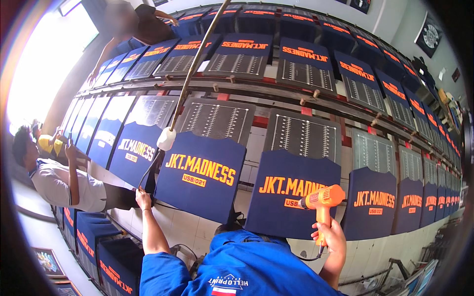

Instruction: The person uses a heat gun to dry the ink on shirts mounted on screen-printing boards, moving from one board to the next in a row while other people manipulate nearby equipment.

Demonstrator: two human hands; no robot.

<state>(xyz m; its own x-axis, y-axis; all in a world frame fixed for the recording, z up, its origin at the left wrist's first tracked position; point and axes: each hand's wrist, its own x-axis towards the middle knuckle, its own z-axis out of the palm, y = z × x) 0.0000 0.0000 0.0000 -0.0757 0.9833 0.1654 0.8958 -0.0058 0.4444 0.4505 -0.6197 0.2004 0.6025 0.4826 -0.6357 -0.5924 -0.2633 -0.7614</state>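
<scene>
My right hand (334,239) grips the handle of an orange heat gun (326,198). Its dark nozzle points left, over the orange print of a navy T-shirt panel (276,217) laid on a dark board. Out to the left, the fingers of my left hand (143,199) are closed on a black cord (149,170). That cord runs up to a white socket block (166,139) at the lower end of a long hanging pole (191,69). Another navy panel (197,153), printed in yellow-orange, lies between my two hands.
Rows of boards with navy printed panels (371,217) stretch both ways along dark rails (276,90). A person in a white shirt (61,182) stands at left, with one in yellow (49,143) behind. Someone in dark clothes (150,27) reaches over the far row.
</scene>
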